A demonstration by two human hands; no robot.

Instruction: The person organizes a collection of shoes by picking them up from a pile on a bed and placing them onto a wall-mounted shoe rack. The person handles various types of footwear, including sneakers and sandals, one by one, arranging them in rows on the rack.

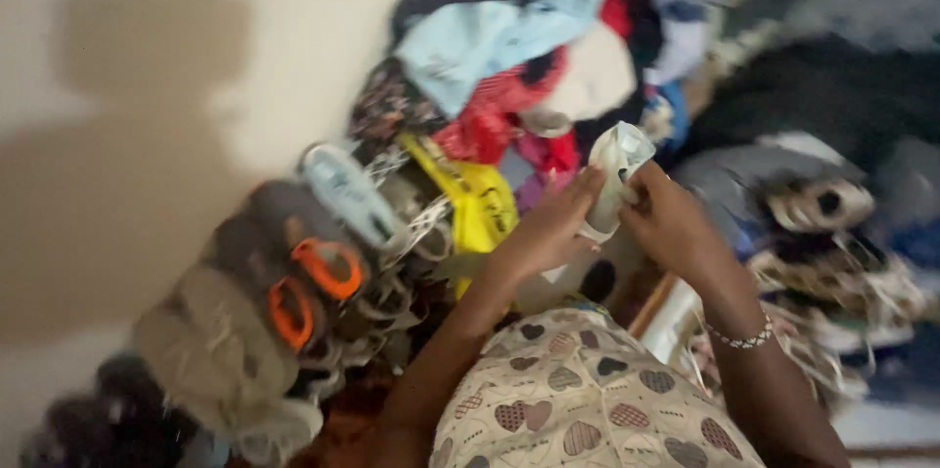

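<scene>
A white crumpled cloth [617,166] sits centre, a yellow bag [480,202] at nine o'clock, light-blue garment [499,18] at eleven, cream heart-patterned fabric [587,399] at six, orange-strapped grey sandals [294,282] at eight.

Home, a cluttered bedroom or storage corner.
Heaped clothes [509,37] of many colours against a plain cream wall [147,86]; sandals [294,292] and a yellow bag [480,204] piled alongside.

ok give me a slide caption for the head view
Both hands, left hand and right hand, hold a small white garment above a heap of clothes beside a cream wall.
</scene>
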